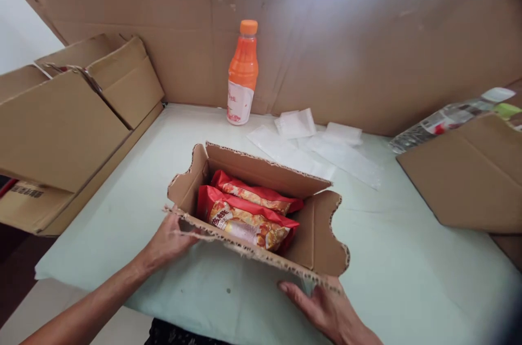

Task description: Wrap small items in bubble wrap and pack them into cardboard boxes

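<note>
1. Far left there's a cardboard box [61, 127] with its flaps sticking up, plus a barcode on a low flap near the edge of the frame.
2. Next over, the left hand [173, 239] is up against the near left corner of the open carton, fingers bent and partly tucked under the torn rim. Can't tell if that's a real grip or just contact.
3. Behind the carton, an orange bottle [242, 78] stands upright, orange cap on, white label low down, close to the big cardboard panel [163, 2].
4. Middle of it all: the open carton [261, 171], rough-cut edges, over the pale green cloth [408, 263]. Two red snack packets sit inside, the front packet [244, 220] overlapping the back packet [256, 194].
5. Some whitish plastic packs [297, 123] lie flat just past the carton.
6. Right hand [326, 304] is at the near right corner, thumb spread out, fingers mostly hidden, so no idea whether it's gripping.
7. Far right, a clear bottle [448, 119] leans at a slant beside another cardboard piece [468, 176].
</note>
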The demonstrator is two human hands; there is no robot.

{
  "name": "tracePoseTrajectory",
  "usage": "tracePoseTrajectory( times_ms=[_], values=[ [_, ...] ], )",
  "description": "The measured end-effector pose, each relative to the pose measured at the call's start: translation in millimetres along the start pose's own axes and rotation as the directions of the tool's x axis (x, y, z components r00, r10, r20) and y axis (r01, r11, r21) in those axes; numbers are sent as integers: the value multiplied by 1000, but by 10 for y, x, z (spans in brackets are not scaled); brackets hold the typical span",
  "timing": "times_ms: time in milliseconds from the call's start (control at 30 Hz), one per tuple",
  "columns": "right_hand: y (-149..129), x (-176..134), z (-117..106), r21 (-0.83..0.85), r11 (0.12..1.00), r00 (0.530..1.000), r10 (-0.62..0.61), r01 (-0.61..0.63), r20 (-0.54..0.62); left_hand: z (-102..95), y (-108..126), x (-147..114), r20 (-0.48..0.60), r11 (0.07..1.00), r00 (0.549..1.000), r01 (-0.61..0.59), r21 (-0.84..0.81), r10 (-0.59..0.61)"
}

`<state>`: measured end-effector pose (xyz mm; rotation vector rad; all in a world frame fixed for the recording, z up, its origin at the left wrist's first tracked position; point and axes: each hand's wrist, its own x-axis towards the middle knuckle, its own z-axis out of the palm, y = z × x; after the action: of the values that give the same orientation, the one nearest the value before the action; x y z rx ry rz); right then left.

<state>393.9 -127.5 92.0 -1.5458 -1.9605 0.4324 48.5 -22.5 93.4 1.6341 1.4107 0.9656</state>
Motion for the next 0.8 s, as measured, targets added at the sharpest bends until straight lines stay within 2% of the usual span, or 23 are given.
tracePoseTrajectory(
  times_ms=[67,133,333,433,533,633,700,800],
  values=[
    [42,255,72,23,1000,999,0,1,-41,69,-56,119,-11,996,998,53,-71,-54],
    [109,640,129,72,997,999,22,-18,-50,115,-80,322,-39,988,997,64,-140,-70],
    [273,2051,427,277,960,995,68,-46,-70,173,-76,1358,-214,964,977,-70,-257,14],
    [364,2464,585,331,942,989,101,-60,-108,224,-119,1772,-268,951,963,-118,-284,39],
    [503,2481,598,291,955,986,95,-52,-138,288,-241,1953,-285,948,957,-139,-285,55],
    [635,2247,428,54,998,990,34,-27,-139,327,-400,1971,-312,951,949,-135,-279,43],
    [693,2093,266,-165,984,997,53,-62,-60,336,-476,1966,-328,951,944,-133,-279,35],
    [711,1956,56,-459,882,979,172,-105,106,332,-493,1981,-332,953,943,-118,-280,19]
  ],
)
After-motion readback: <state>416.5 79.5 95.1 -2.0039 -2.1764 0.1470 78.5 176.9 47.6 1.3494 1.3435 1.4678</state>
